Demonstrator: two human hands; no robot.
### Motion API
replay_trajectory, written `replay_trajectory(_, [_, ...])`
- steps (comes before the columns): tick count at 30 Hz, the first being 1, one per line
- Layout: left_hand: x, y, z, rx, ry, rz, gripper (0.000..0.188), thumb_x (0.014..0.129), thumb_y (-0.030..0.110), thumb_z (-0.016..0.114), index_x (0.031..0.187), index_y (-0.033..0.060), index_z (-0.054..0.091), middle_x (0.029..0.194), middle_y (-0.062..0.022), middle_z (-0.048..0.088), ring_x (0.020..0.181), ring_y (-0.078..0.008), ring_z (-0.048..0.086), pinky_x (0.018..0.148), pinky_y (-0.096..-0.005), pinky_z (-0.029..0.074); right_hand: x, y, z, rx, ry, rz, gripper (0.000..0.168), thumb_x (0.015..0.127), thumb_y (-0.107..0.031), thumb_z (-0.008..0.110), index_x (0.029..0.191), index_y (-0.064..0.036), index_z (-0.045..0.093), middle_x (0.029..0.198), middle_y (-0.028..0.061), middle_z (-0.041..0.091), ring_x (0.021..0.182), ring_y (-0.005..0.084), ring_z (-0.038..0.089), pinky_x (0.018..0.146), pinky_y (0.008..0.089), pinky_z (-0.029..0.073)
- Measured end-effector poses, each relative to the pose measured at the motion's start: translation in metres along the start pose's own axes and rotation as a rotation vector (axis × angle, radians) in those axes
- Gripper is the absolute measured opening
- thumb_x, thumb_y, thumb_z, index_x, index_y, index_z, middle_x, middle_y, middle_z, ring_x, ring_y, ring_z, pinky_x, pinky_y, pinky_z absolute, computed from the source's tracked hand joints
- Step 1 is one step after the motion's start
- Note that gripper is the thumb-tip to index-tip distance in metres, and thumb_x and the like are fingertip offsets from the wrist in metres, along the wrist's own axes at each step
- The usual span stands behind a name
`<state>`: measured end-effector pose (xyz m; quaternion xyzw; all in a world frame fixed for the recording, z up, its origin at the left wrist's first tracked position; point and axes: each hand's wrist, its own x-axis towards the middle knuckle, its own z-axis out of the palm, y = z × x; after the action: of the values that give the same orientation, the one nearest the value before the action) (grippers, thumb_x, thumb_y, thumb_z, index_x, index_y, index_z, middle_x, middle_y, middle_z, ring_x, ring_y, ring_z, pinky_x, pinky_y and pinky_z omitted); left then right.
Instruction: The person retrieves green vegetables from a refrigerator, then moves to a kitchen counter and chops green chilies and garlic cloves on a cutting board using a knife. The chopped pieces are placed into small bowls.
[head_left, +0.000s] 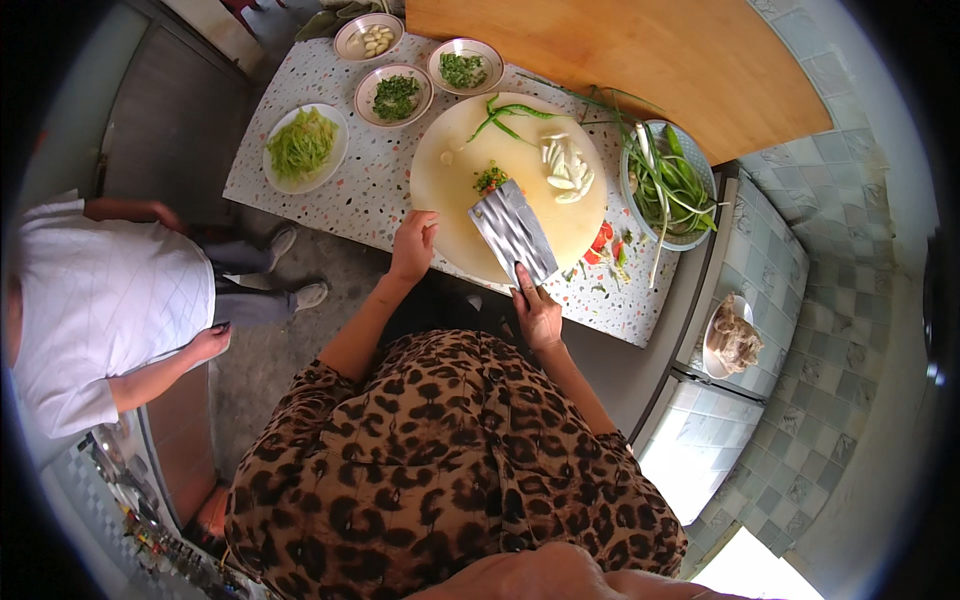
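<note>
My right hand (538, 309) grips a cleaver (516, 234), its forefinger laid along the broad blade. The blade lies over a round cutting board (450, 217), its far end beside a small heap of chopped green and red peppers (491, 178). My left hand (414, 244) rests by the board's near left edge with nothing seen in it; its fingers are partly bent. Sliced white pieces (568, 169), perhaps garlic or scallion, lie at the board's right. Long green chili peppers (510, 112) are at its far edge.
Bowls of chopped greens (396, 97), a bowl of garlic cloves (373, 40) and a plate of shredded greens (303, 146) stand left of the board. A colander of vegetables (670, 184) and red scraps (600, 244) are right. Meat on a plate (732, 337) sits farther right. A person (127, 300) stands left.
</note>
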<state>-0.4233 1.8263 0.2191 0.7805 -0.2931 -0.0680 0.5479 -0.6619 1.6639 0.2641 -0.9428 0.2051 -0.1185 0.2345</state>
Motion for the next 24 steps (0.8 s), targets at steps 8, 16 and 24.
replay_trajectory(8, [0.049,-0.013,0.009,0.097,0.078,0.123,0.031,0.084,-0.008,0.062,0.113,0.0021,0.061,0.109,-0.0170,0.061,0.090,-0.0349,0.063,0.076,-0.0383,0.052,-0.003,0.031,0.021,-0.136,-0.318,0.039,0.062,0.097,-0.037,0.061,0.152,-0.041,0.033,0.068,0.0170,0.061,0.061,0.0368,0.064,0.058,0.0481,0.054])
replay_trajectory(16, [0.145,-0.026,0.031,0.288,-0.197,0.139,0.035,0.081,-0.009,0.059,0.114,0.0046,0.060,0.111,-0.0151,0.056,0.098,-0.0374,0.061,0.082,-0.0454,0.052,0.002,0.006,-0.008,0.283,-0.073,0.158,0.055,0.094,-0.014,0.066,0.146,-0.024,0.050,0.072,0.0192,0.064,0.057,0.0299,0.061,0.060,0.0393,0.051])
replay_trajectory(24, [0.047,-0.007,0.026,0.167,-0.345,0.149,0.031,0.083,-0.005,0.057,0.112,0.0041,0.059,0.107,-0.0179,0.055,0.098,-0.0410,0.059,0.081,-0.0460,0.050,-0.013,-0.003,-0.003,0.351,0.065,0.187,0.051,0.096,-0.010,0.064,0.145,-0.017,0.052,0.084,0.0194,0.069,0.062,0.0321,0.063,0.064,0.0371,0.052])
